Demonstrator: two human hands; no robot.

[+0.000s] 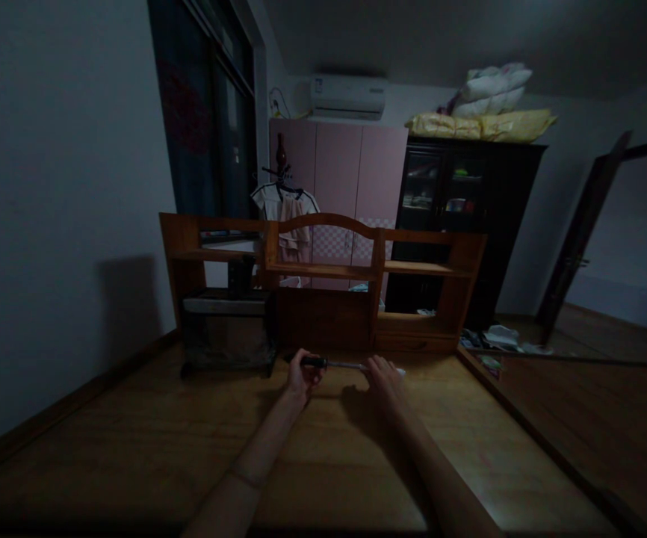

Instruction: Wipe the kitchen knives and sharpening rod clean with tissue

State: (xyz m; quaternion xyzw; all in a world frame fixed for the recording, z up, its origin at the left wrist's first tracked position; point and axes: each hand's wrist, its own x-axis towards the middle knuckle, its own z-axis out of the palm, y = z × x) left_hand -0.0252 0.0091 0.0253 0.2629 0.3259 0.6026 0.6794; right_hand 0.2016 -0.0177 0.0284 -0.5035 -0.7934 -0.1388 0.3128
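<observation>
Both my arms reach forward over a wooden desk top [133, 448]. My left hand [301, 377] is closed round the dark handle of a long thin tool, probably a screwdriver [332, 364], held level. Its metal shaft runs right to my right hand [384, 376], whose fingers curl over the far end, where a small pale piece shows. Both hands hover just in front of the wooden desktop shelf unit [323, 299].
A dark box-like object [227, 336] sits under the shelf's left bay. A second wooden surface [592, 426] adjoins on the right. Behind stand a pink wardrobe [351, 179], a dark cabinet [469, 217] with bedding on top, hanging clothes [287, 217] and an open door [581, 239].
</observation>
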